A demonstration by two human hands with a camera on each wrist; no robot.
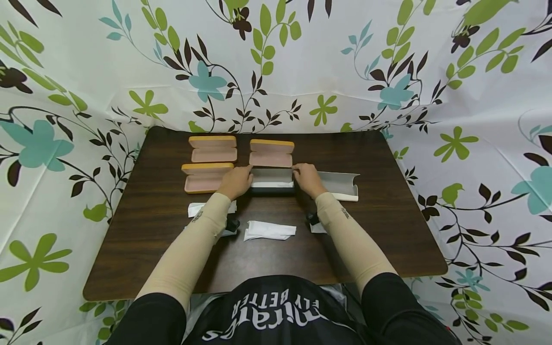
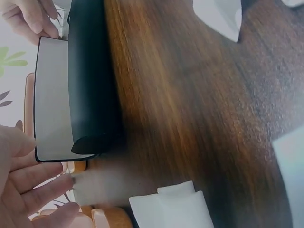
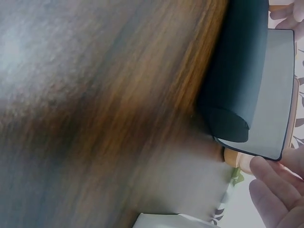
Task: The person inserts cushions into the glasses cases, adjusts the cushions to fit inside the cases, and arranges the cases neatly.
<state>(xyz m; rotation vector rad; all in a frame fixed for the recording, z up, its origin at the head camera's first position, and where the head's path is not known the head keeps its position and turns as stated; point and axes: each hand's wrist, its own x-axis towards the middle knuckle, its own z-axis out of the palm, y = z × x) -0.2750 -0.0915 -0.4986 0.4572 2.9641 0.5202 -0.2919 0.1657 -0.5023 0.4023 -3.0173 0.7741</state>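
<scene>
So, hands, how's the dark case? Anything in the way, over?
Left hand, right hand: touching opposite ends of lid. Dark case: open, white strip inside. Pink-lined case close behind, maybe in the way.

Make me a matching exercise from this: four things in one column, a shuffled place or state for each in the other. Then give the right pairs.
Things
1. dark case
2. white case
3. back-left orange case
4. middle folded white cloth

Places and states
A. open, pink inside
B. directly below the dark case in the head view
C. to the right of the right hand
D. between the right hand and the left hand, touched by both

Right pairs: 1-D, 2-C, 3-A, 4-B
</scene>
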